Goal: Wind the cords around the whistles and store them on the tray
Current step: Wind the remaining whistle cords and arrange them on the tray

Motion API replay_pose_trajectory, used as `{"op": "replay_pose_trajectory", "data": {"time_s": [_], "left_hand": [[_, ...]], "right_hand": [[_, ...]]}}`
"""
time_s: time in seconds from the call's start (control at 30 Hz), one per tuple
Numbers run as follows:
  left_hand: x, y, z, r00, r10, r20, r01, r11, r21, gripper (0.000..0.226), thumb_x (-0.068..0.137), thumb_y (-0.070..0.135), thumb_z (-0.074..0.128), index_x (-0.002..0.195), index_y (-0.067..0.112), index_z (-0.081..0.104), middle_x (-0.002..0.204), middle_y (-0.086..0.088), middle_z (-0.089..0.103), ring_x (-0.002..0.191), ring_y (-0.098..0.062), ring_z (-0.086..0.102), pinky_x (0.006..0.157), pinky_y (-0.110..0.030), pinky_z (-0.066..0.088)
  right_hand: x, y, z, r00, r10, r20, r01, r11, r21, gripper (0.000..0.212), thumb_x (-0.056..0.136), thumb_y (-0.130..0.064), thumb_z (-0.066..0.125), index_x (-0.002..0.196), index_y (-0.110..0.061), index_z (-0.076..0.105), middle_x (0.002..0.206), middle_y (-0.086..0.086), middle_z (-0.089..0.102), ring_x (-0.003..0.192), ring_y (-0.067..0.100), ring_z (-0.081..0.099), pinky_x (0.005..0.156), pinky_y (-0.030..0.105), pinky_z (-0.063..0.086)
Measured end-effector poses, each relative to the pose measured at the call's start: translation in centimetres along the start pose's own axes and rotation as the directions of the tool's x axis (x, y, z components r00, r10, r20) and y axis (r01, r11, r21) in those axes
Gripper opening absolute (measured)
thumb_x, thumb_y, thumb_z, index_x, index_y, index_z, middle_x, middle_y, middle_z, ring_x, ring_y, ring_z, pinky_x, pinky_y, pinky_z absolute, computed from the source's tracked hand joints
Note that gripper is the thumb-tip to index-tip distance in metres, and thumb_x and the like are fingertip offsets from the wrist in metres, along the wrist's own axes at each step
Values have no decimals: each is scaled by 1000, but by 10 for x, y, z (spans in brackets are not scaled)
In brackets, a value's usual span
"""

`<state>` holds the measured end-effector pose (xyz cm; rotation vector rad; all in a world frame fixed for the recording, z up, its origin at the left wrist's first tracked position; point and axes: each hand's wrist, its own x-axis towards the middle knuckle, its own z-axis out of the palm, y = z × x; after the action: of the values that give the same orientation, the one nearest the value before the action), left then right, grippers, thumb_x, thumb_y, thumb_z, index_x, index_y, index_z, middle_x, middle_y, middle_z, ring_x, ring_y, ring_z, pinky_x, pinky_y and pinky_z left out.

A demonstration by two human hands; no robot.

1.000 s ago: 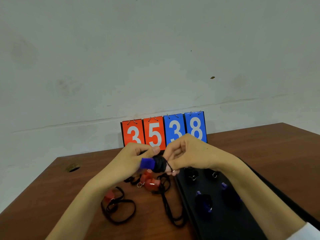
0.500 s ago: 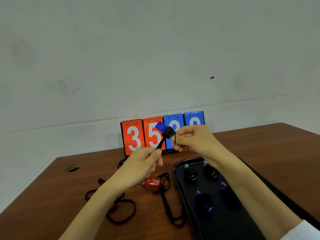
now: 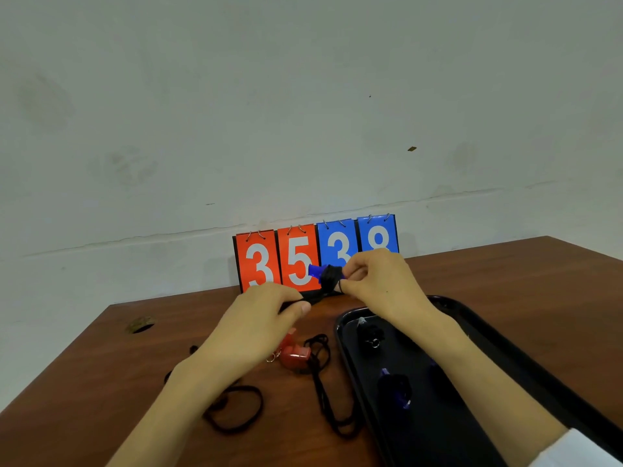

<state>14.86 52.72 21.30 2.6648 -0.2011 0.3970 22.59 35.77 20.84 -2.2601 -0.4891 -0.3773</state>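
My right hand [image 3: 381,284] pinches a blue whistle [image 3: 317,270] whose body is wound in black cord, held above the table in front of the score cards. From the whistle a short black cord end [image 3: 312,298] runs down to my left hand [image 3: 259,318], which pinches it between thumb and fingers. A black tray [image 3: 499,348] at the right holds several wound blue whistles, one being the nearest blue whistle [image 3: 396,389]. On the table left of the tray lies a red whistle [image 3: 295,355] with a loose black cord [image 3: 323,396].
An orange and blue flip scoreboard [image 3: 269,261] reading 3538 stands at the back against the wall. Another loose black cord loop [image 3: 236,409] lies under my left forearm. A round hole [image 3: 140,324] is in the brown table [image 3: 77,382] at the far left.
Both hands first rose from the table with the whistle. Since then the whistle has dropped slightly, and my left hand pulls the cord end lower and to the left.
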Motion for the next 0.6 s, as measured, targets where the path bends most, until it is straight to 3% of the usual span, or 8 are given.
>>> {"op": "replay_pose_trajectory", "data": {"time_s": [0.13,0.2,0.27,0.33,0.47,0.6], "left_hand": [[-2,4,-5,1000,14,8,-14,1000,26,16,93,32,53,81,30,63,79,12,58,78,-4,58,74,-20,46],[-3,8,-4,999,45,-19,-43,996,76,15,93,30,53,89,28,67,84,12,54,79,-5,57,77,-22,47],[-3,10,-4,992,81,-96,-69,990,122,19,93,28,53,104,27,69,93,12,54,81,-3,55,73,-13,43],[-2,11,-5,982,89,-165,-70,991,118,20,92,27,56,106,29,69,95,12,54,80,-2,51,67,-8,36],[1,7,-9,961,48,-274,-53,999,-8,12,86,21,64,92,29,72,86,18,58,82,1,52,67,-9,36],[4,2,-12,953,-59,-296,-7,976,-217,10,84,19,66,85,28,69,86,19,64,82,-2,59,71,-12,43]], "right_hand": [[-4,-4,2,998,-58,3,57,988,-146,13,82,-17,66,94,-14,69,75,-2,62,72,8,54,78,20,48],[-5,-7,4,997,-73,25,76,979,-187,14,83,-17,64,96,-14,68,86,2,67,78,11,58,82,22,49],[-7,-9,4,993,-97,68,110,969,-219,16,85,-16,63,100,-14,67,92,3,68,84,13,61,86,25,51],[-8,-11,4,983,-131,126,158,958,-238,18,85,-17,62,103,-14,66,94,3,68,88,14,62,89,27,51],[-11,-16,4,946,-239,220,289,928,-235,17,86,-18,63,102,-15,67,93,2,68,84,14,61,87,28,51],[-14,-22,3,906,-307,291,357,924,-138,16,86,-17,64,101,-14,68,93,0,68,79,7,59,79,16,48]]}}
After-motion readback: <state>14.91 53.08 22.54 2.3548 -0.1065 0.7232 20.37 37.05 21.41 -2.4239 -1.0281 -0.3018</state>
